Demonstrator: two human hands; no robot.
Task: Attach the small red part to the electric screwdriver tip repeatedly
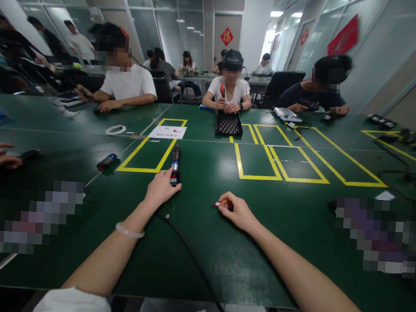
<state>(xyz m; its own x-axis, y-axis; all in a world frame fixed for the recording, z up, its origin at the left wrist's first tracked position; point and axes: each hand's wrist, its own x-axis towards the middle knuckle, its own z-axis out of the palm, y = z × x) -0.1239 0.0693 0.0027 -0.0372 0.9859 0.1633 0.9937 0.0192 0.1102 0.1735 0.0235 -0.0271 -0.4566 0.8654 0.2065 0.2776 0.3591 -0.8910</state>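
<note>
My left hand [163, 187] is closed around the near end of a dark cylindrical tool [175, 159] with a blue and silver band, which looks like an electric screwdriver. The tool lies on the green table, pointing away from me. To the right, my right hand [235, 210] is held just above the tabletop in a pinch. Between its thumb and fingers is a small red-and-dark piece [217, 204], too small to name, partly hidden by the fingers. A black cable [187, 249] runs from near my left hand toward the table's front edge.
A similar dark cylinder [107, 162] lies left of my left hand. Yellow tape outlines [137, 171] mark the green table [200, 269]. Beyond are a paper sheet [168, 132], a white ring [115, 130] and a black tray [228, 124] before a co-worker. Other people sit around.
</note>
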